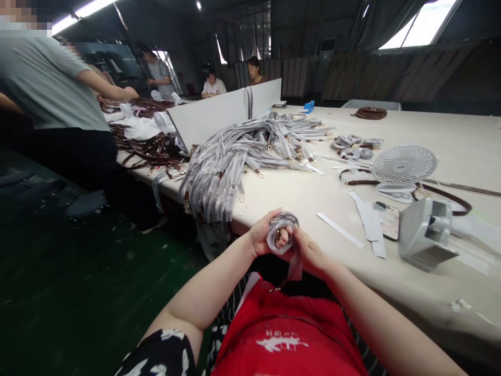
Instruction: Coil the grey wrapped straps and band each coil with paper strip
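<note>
A wrapped strap (282,230) is held rolled up in a small coil between both hands, just off the near edge of the table (450,130). The left hand (263,236) is closed around the coil from the left side. The right hand (309,251) is curled against it from the right, with the fingers pressed on the roll. A loose tail of the strap hangs down from the coil, toward the red apron (289,334). Both hands are touching the coil, so neither is nearer.

A big pile of wrapped straps (242,156) is spread on the table, farther off and to the left. A few rolled coils (354,147) are laid farther back on the right. A small white fan (403,169), a phone (387,219) and a tape holder (425,235) are seen on the right. Nothing is placed between the hands and the table edge. Other people are at work far off on the left.
</note>
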Available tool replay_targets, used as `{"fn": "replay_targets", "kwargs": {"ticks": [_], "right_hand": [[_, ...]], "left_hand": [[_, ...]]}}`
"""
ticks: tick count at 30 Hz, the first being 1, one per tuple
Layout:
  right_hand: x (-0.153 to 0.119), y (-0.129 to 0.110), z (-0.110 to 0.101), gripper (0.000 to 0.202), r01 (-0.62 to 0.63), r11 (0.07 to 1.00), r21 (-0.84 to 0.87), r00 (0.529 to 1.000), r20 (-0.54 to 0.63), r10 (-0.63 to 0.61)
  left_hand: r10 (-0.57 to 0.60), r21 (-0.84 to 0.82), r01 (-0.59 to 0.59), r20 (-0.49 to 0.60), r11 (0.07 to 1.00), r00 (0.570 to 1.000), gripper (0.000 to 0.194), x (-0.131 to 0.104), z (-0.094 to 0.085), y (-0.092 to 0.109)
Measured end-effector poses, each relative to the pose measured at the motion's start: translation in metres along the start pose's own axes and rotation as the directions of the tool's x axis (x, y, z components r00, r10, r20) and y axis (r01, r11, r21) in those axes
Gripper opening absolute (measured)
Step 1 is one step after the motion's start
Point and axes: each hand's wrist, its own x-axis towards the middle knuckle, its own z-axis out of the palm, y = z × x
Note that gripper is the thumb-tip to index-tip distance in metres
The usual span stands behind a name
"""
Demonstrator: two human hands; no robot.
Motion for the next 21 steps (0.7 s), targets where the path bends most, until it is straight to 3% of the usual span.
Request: {"fn": "replay_targets", "kwargs": {"ticks": [4,8,11,13,14,16,19,21], "right_hand": [[0.012,0.004,0.006,0.045,0.017,0.998,-0.055,0.994,-0.107,-0.023],[0.016,0.003,-0.008,0.046,0.010,0.985,-0.171,0.991,-0.131,-0.033],[0.012,-0.005,-0.029,0.047,0.019,0.960,-0.278,0.993,-0.106,-0.051],[0.007,-0.011,-0.041,0.043,0.009,0.934,-0.356,1.000,0.017,-0.003],[0.005,-0.014,-0.046,0.041,-0.003,0.915,-0.403,0.994,0.099,0.047],[0.002,-0.015,-0.051,0.040,-0.025,0.869,-0.495,0.965,0.216,0.151],[-0.002,-0.009,-0.049,0.045,-0.085,0.862,-0.500,0.966,0.170,0.195],[-0.006,-0.003,-0.043,0.050,-0.147,0.914,-0.379,0.977,0.091,0.195]], "left_hand": [[0.057,-0.027,-0.062,-0.156,0.998,0.986,0.067,0.010,0.009,0.000],[0.144,0.030,-0.141,-0.257,0.990,0.956,0.063,0.021,0.004,-0.009],[0.407,0.315,-0.301,-0.360,0.900,0.840,0.055,0.023,-0.004,-0.015],[0.536,0.500,-0.337,-0.332,0.798,0.777,0.049,0.019,-0.008,-0.015],[0.543,0.544,-0.329,-0.295,0.772,0.786,0.046,0.016,-0.008,-0.015],[0.464,0.621,-0.268,-0.175,0.736,0.868,0.043,0.011,-0.007,-0.015],[0.293,0.817,-0.172,0.003,0.551,0.956,0.054,0.007,-0.004,-0.014],[0.277,0.870,-0.128,-0.010,0.477,0.961,0.058,0.008,-0.007,-0.013]]}}
